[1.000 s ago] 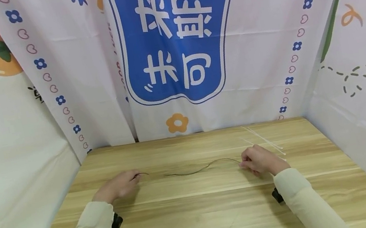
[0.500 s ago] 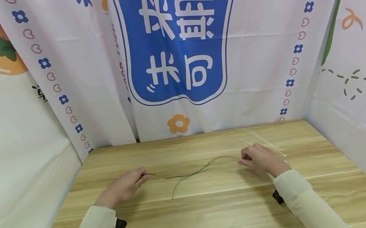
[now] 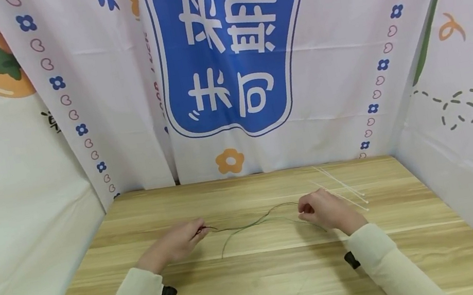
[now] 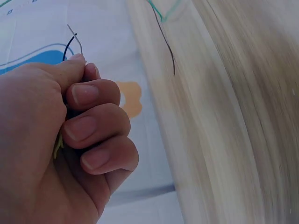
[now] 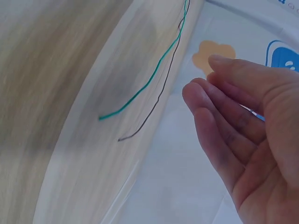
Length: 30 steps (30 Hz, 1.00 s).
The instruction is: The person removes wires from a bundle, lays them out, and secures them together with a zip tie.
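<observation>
My left hand (image 3: 183, 240) grips a small bundle of thin wires (image 4: 72, 42). A black end and a grey end stick out past the thumb, and a yellow-green part shows below the curled fingers; the rest is hidden in the fist. On the table a green wire (image 5: 148, 84) and a dark wire (image 5: 159, 98) lie across each other between my hands. My right hand (image 5: 247, 116) has its fingers loosely bent, with nothing between them, and hovers near the right ends of both wires.
Several thin white sticks or ties (image 3: 341, 183) lie at the back right of the wooden table (image 3: 260, 289). Printed white cloth (image 3: 341, 46) hangs behind the table and along both sides.
A green wire now rests across the dark one; it was not visible a second ago. My left hand has moved right with its bundle, and my right hand has shifted slightly left.
</observation>
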Each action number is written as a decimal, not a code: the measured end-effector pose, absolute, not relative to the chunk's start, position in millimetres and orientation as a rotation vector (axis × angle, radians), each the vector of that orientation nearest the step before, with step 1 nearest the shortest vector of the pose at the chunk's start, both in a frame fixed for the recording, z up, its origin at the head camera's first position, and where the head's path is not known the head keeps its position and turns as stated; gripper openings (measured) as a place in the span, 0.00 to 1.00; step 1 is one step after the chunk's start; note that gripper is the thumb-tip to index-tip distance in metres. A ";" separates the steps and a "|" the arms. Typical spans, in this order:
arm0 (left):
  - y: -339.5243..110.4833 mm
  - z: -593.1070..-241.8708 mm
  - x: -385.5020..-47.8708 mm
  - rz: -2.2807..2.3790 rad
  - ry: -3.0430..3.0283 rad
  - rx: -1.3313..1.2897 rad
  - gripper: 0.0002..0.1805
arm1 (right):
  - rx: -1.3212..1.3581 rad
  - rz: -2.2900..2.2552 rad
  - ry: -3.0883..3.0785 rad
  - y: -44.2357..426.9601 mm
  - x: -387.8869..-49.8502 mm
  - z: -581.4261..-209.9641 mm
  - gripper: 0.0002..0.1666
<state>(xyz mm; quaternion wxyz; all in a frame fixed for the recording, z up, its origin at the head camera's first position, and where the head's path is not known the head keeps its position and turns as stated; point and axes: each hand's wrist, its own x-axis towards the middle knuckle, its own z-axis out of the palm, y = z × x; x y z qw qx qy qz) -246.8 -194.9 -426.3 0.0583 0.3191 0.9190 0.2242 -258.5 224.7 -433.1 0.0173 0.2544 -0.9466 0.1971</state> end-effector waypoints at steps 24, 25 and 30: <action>-135.8 -438.1 -236.2 0.741 2.710 1.157 0.14 | 1.041 0.765 -2.877 181.4 -244.3 -424.7 0.06; -133.8 -438.5 -235.2 0.736 2.700 1.152 0.15 | 1.057 0.781 -2.873 179.7 -243.2 -424.0 0.07; -124.7 -441.3 -230.7 0.726 2.639 1.100 0.19 | 1.120 0.830 -2.853 169.2 -238.8 -420.4 0.09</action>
